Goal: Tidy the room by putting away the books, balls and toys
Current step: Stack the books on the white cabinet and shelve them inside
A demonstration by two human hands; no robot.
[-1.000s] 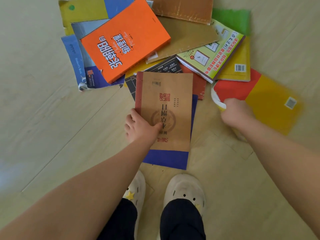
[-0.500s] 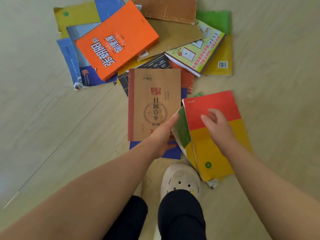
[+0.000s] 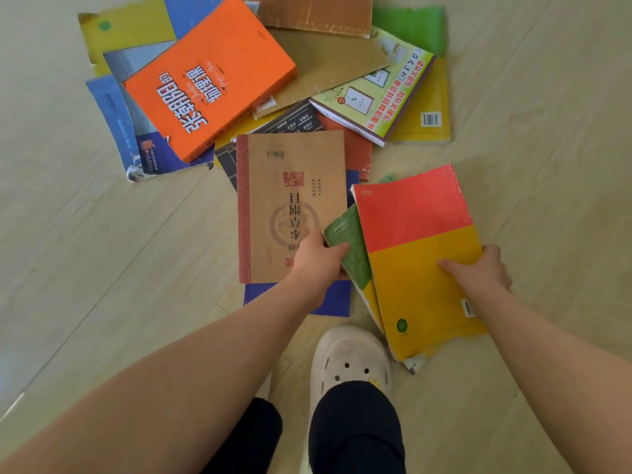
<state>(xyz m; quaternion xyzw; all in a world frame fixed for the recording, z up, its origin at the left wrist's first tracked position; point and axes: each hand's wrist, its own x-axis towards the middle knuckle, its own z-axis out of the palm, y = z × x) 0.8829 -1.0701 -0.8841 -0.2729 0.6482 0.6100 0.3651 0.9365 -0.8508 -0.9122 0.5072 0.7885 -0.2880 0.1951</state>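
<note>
Head camera, looking straight down at a pale wooden floor (image 3: 85,251) scattered with books. The person's left hand (image 3: 316,261) is curled round the left edge of a thin green soft-cover booklet (image 3: 349,248). That booklet pokes out from under a large red-and-yellow soft-cover book (image 3: 420,234). The right hand (image 3: 478,271) grips this book's right edge, thumb on the yellow half of the cover. The pair sits near the person, right of centre, just beside a white perforated clog (image 3: 349,357); I cannot tell whether it is lifted off the floor. To its left lies a brown paper-covered book with a red spine strip (image 3: 290,186), resting on a dark blue book (image 3: 301,299). Farther off, an orange paperback (image 3: 208,77) and a light green workbook (image 3: 376,94) top a loose heap. The likely trouble is that the held books are fanned out of line and look floppy. If they are raised as they are, the green booklet or the pale pages showing at the near corner could slide out and drop. Half a second earlier the right hand lay on the middle of the cover and the left hand was only reaching the edge. A second ago the left hand rested on the brown book while the red-and-yellow one lay farther right.
</note>
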